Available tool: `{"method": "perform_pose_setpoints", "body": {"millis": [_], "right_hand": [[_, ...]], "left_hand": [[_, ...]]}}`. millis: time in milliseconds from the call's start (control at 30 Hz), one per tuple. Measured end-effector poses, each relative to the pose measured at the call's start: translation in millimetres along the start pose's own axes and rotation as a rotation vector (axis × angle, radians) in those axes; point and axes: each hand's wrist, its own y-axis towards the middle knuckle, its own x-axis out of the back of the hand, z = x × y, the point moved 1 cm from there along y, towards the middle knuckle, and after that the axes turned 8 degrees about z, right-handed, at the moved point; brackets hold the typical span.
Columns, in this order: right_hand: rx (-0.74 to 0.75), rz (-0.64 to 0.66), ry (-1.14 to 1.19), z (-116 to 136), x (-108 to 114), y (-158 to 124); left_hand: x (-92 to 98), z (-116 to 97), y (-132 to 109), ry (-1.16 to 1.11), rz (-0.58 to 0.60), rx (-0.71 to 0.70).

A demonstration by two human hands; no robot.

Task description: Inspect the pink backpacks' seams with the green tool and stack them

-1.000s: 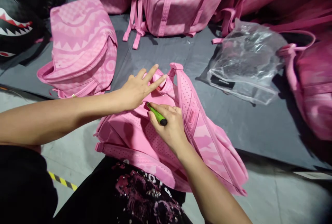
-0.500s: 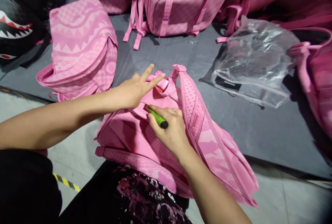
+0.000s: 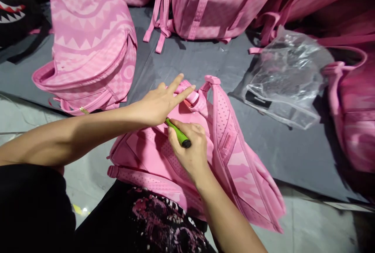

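A pink backpack (image 3: pixel 249 171) lies across the table edge and my lap, its back panel and dotted straps facing up. My right hand (image 3: pixel 190 143) is closed around a green tool (image 3: pixel 178 132) with a black end, its tip at the panel just under my left hand. What the tip touches is hidden. My left hand (image 3: pixel 164 102) rests on the top of the backpack beside the carry handle, with its fingers spread apart and nothing gripped.
Another pink backpack (image 3: pixel 90 34) with a zigzag teeth pattern stands at the left on the grey table (image 3: pixel 199 61). A clear plastic bag (image 3: pixel 287 77) lies at the right. More pink backpacks (image 3: pixel 222 15) line the back; a black bag (image 3: pixel 14 15) sits at far left.
The view has shifted a little. My left hand has moved slightly right relative to the backpack, over the tool's tip. The green tool stays in my right hand.
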Motion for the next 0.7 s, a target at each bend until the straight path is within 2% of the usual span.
{"method": "perform_pose_setpoints", "body": {"millis": [133, 267, 367, 500, 600, 700], "right_hand": [[-0.017, -0.030, -0.040, 2.0, -1.9, 0.8], [-0.002, 0.019, 0.015, 2.4, -0.3, 1.2], [-0.026, 0.008, -0.023, 2.2, 1.8, 1.4], [-0.023, 0.064, 0.072, 0.5, 3.6, 3.2], [-0.045, 0.052, 0.063, -0.6, 4.1, 6.3], [-0.033, 0.102, 0.162, 3.2, 1.1, 8.1]], "left_hand": [[1.1, -0.1, -0.8, -0.014, 0.028, 0.008], [0.3, 0.3, -0.5, -0.008, 0.009, -0.005], [-1.0, 0.6, -0.2, -0.011, 0.000, -0.024], [-2.0, 1.8, -0.3, -0.014, 0.027, -0.008], [-2.4, 4.2, -1.4, -0.035, -0.002, -0.029], [-1.9, 5.7, -6.7, -0.070, -0.031, -0.074]]}}
